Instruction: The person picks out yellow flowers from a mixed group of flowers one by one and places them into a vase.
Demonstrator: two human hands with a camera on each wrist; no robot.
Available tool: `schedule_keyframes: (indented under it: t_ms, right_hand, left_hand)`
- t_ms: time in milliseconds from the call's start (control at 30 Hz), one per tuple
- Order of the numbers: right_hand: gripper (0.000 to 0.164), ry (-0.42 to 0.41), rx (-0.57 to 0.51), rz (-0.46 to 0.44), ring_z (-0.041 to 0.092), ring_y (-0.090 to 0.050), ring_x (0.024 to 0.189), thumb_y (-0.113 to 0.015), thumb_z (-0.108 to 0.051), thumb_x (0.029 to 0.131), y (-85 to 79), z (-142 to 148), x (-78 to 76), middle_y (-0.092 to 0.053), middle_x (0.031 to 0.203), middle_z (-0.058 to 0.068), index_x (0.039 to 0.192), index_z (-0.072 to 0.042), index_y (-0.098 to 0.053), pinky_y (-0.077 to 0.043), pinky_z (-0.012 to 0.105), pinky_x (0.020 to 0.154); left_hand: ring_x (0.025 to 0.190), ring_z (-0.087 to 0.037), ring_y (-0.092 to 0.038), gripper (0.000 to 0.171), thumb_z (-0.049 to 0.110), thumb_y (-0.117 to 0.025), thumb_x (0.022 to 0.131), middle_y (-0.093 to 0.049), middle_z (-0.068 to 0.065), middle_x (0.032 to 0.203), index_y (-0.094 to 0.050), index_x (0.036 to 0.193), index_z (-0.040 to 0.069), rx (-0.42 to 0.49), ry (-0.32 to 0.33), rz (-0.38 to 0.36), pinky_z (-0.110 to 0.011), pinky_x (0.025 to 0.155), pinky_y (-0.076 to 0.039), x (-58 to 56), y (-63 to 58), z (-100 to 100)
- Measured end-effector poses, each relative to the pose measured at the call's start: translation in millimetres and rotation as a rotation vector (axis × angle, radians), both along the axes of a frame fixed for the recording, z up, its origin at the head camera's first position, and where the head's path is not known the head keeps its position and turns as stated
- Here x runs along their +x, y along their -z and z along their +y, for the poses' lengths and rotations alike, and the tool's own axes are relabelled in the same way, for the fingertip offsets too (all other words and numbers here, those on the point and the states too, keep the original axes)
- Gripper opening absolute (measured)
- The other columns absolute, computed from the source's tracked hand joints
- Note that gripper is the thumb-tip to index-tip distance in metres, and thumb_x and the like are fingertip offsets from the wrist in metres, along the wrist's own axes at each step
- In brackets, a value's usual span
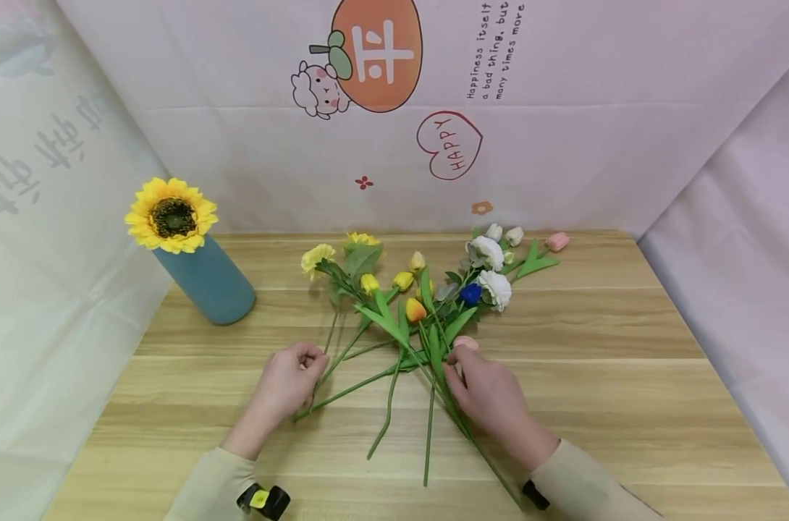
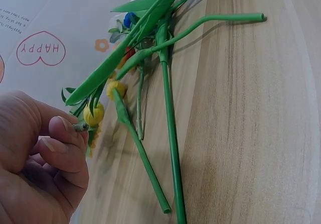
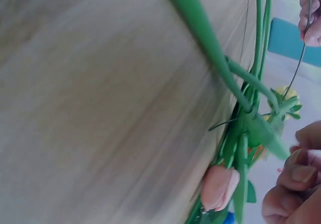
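Note:
My left hand [image 1: 289,380] pinches the thin stem of a yellow artificial flower [image 1: 318,260]. In the left wrist view, the stem's cut end [image 2: 81,127] pokes out between thumb and fingers. Its ruffled blooms lie toward the back of the table. My right hand [image 1: 488,391] is at the crossing stems, its fingertips at the tip of a green tulip leaf [image 3: 271,141] that they seem to pinch. Beside it lies a pink tulip [image 3: 219,188]. Yellow tulips [image 1: 403,281], an orange tulip [image 1: 415,310], a blue bud [image 1: 470,294] and white flowers [image 1: 495,289] are heaped between and beyond the hands.
A blue vase [image 1: 215,278] holding one sunflower [image 1: 173,217] appears tilted at the back left of the wooden table [image 1: 596,405]. Another pink tulip [image 1: 557,242] lies at the back right. Printed white cloth [image 1: 564,145] hangs behind the table and along both sides.

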State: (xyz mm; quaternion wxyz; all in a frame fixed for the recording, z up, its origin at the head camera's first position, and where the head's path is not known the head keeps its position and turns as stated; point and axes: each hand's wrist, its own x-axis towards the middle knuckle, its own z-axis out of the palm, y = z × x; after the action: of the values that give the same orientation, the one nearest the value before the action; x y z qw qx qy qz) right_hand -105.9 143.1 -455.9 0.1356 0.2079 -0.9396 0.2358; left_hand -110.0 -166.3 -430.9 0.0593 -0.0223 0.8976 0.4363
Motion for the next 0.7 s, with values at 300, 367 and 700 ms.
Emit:
schedule_keyframes:
  t_ms: [300,367,700]
  right_hand:
    - [0.021,-0.089,0.174,-0.036,0.01,-0.046,0.049,-0.072,-0.03,0.086,6.2,-12.5,5.8,-0.049,0.063,-0.009,0.082,-0.017,-0.056,-0.041,0.033,0.041]
    - [0.023,-0.079,0.18,-0.052,0.011,-0.045,0.05,-0.072,-0.028,0.086,8.9,-14.0,5.3,-0.046,0.061,-0.009,0.077,-0.018,-0.053,-0.041,0.034,0.041]
    - [0.022,-0.009,0.001,0.059,0.007,-0.037,0.043,-0.071,-0.016,0.086,5.2,-14.1,3.5,-0.042,0.052,-0.009,0.069,-0.018,-0.056,-0.031,0.026,0.036]
  left_hand:
    - [0.039,-0.018,-0.055,0.014,0.018,-0.06,0.095,-0.064,-0.012,0.068,-0.066,0.096,0.006,0.013,-0.012,-0.017,-0.028,0.038,-0.045,-2.0,0.4,-0.2]
    - [0.038,-0.018,-0.054,0.014,0.019,-0.06,0.095,-0.064,-0.012,0.068,-0.066,0.095,0.006,0.017,-0.009,-0.014,-0.028,0.038,-0.045,-2.3,0.7,0.1]
    - [0.038,-0.017,-0.054,0.013,0.018,-0.06,0.095,-0.061,-0.013,0.064,-0.065,0.093,0.006,-0.003,-0.015,-0.012,-0.03,0.039,-0.046,-2.4,1.3,-2.5]
